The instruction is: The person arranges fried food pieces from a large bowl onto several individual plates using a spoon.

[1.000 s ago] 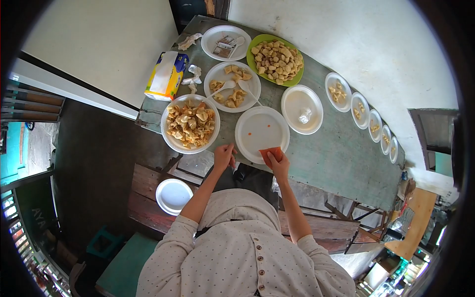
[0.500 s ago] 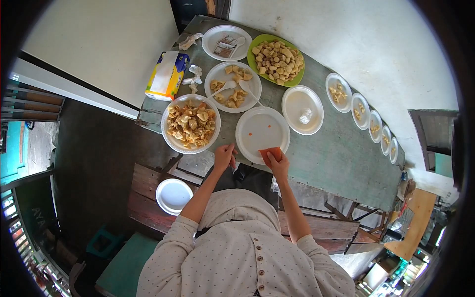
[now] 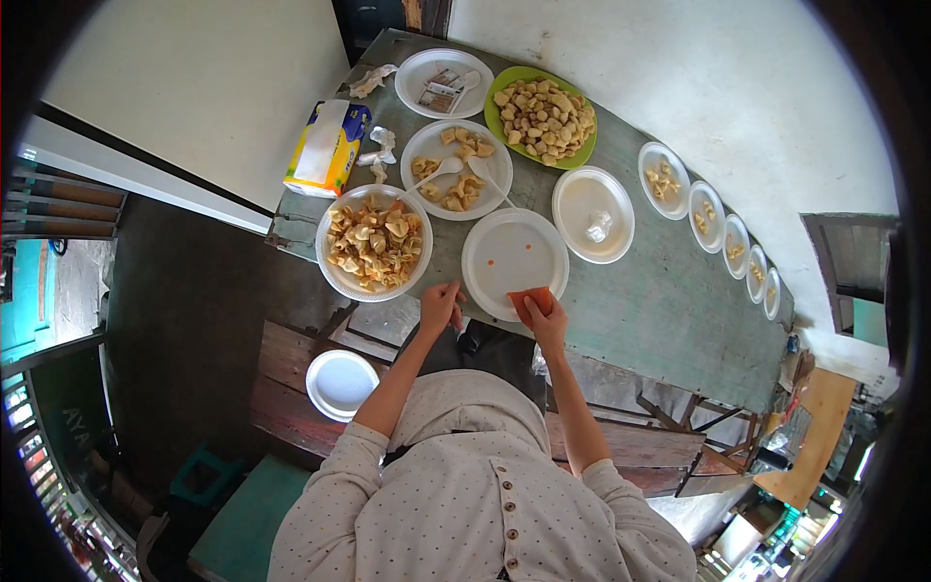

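My right hand [image 3: 543, 318] pinches a flat, folded orange piece [image 3: 527, 302] at the near rim of a white plate [image 3: 495, 276]. That plate carries two small orange bits. At the table edge, left of the plate, my left hand [image 3: 441, 306] hovers with loosely bent fingers slightly apart and no object visible in it. Just beyond it stands a white bowl [image 3: 328, 269] heaped with folded, golden dumpling-like pieces [image 3: 375, 241]. Behind the near plate, another plate [image 3: 412, 155] bears a few similar pieces and two white plastic spoons [image 3: 491, 177].
A green dish [image 3: 497, 126] of pale lumps stands at the back. White plates [image 3: 562, 228] hold scraps, several lining the wall. A tissue pack [image 3: 330, 150] and crumpled tissues [image 3: 381, 145] lie left. Another plate [image 3: 341, 383] rests on the wooden bench [image 3: 281, 388].
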The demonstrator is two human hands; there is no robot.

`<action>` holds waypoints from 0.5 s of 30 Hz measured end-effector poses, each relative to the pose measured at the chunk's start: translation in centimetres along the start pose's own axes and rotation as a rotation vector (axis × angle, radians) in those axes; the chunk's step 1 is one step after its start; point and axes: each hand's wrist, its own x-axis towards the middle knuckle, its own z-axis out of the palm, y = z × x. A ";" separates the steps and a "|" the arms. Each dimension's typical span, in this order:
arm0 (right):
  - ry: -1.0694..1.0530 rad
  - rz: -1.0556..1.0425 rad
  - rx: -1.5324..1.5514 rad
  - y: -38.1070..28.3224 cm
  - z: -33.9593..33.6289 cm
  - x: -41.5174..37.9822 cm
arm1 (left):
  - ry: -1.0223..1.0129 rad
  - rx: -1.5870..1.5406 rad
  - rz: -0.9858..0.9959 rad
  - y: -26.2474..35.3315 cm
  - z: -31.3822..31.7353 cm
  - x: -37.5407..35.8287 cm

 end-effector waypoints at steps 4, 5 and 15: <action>-0.003 -0.001 -0.001 0.4 0.0 0.2 | 0.013 -0.033 0.011 0.0 0.1 0.0; -0.010 -0.001 -0.002 0.4 0.0 0.2 | 0.015 -0.025 0.008 0.1 0.1 0.0; -0.001 -0.012 -0.032 0.7 0.0 0.2 | -0.005 -0.018 -0.006 -0.1 0.0 0.1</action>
